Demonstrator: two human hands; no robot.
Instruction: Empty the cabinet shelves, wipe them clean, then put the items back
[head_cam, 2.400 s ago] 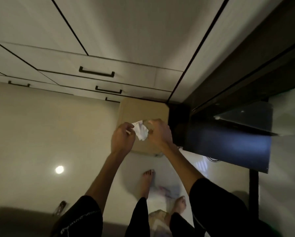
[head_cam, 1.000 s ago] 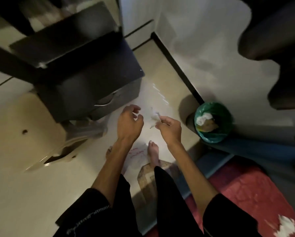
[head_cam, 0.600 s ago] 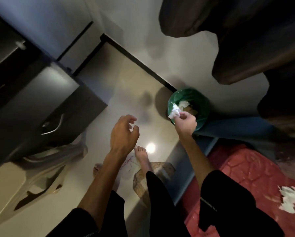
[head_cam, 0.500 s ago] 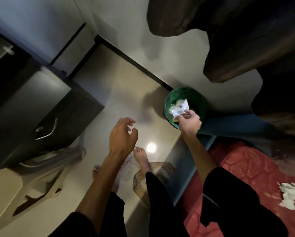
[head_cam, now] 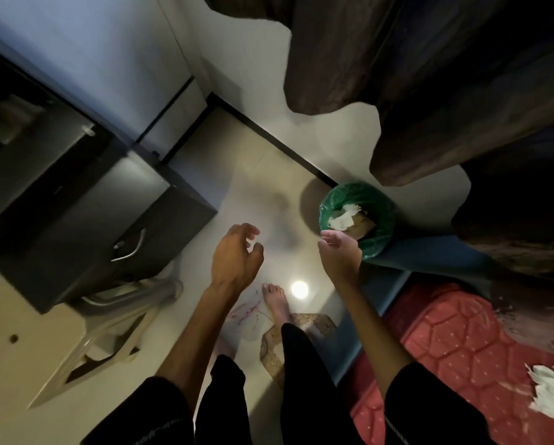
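A green-lined waste bin [head_cam: 380, 205] stands on the floor by the wall, with white crumpled tissue [head_cam: 341, 220] and brown scraps inside. My right hand [head_cam: 338, 253] hovers at the bin's near rim, fingers relaxed, holding nothing. My left hand [head_cam: 237, 256] hangs over the floor to the left, fingers loosely curled and empty. A dark cabinet [head_cam: 86, 226] with a metal handle [head_cam: 131, 245] stands at the left.
A beige plastic stool [head_cam: 108, 329] lies under the cabinet's edge. A red patterned mat [head_cam: 462, 351] at the lower right carries a torn white tissue [head_cam: 547, 391]. Dark curtains [head_cam: 430, 91] hang at the upper right. My bare feet stand on the glossy tiled floor.
I turned from the drawers to the bin. My right hand carried the white tissue over the bin and let it go; the tissue now lies inside. The left hand stayed empty.
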